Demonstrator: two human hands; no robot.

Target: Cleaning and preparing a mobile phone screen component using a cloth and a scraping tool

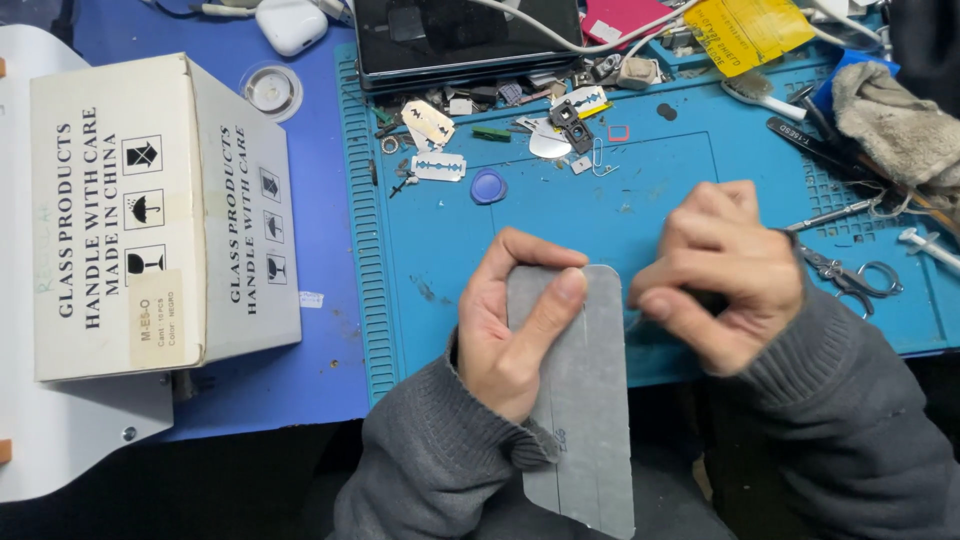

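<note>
My left hand (520, 325) grips a flat grey rounded-corner panel (590, 420), like the back of a phone or a screen pack, with its thumb across the top edge. The panel slopes down toward me over the blue work mat (660, 190). My right hand (715, 270) is just right of the panel's upper corner, fingers curled and pinched together; whether something small sits between them cannot be seen. Both sleeves are grey.
A white cardboard box (150, 220) stands at the left. On the mat lie a razor blade (438, 166), a blue pick (488, 186), small parts, scissors (850, 275), tweezers (830, 213) and a grey cloth (900, 125). A dark device (465, 35) and a white earbud case (290, 25) sit at the back.
</note>
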